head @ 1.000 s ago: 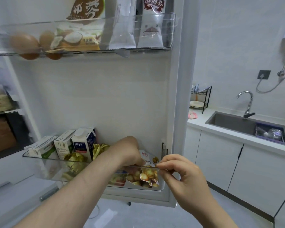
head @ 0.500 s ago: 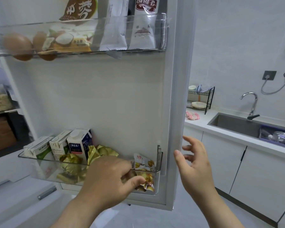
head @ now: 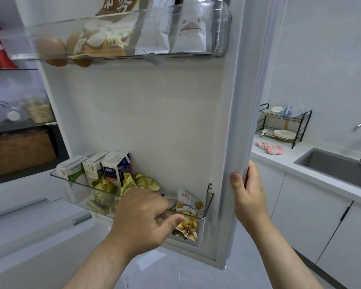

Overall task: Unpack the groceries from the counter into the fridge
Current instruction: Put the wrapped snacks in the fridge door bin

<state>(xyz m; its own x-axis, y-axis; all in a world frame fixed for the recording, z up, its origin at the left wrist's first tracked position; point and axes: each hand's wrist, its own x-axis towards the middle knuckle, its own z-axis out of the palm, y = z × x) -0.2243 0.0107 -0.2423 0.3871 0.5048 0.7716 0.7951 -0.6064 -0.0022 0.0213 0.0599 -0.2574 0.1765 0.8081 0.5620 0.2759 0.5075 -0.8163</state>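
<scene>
The fridge door (head: 233,113) stands open in front of me. Its lower clear bin (head: 206,207) holds milk cartons (head: 115,170), gold-green wrapped packs (head: 140,181) and a chestnut snack pouch (head: 189,213) at the right end. My left hand (head: 142,220) hovers at the bin's front rim with fingers curled near the pouch; the thumb lies against the clear wall. My right hand (head: 247,192) grips the door's outer edge, thumb on the inner face.
The upper door bin (head: 221,34) carries eggs (head: 51,49), a coconut pack and white pouches. Fridge shelves with jars sit at left, a closed drawer front below. At right are a counter (head: 279,161), a dish rack (head: 283,126), a pink cloth and a sink (head: 338,170).
My right hand let go of the snack pouch, opened, then moved right and took hold of the door edge. My left hand drew back out of the bin to its front rim.
</scene>
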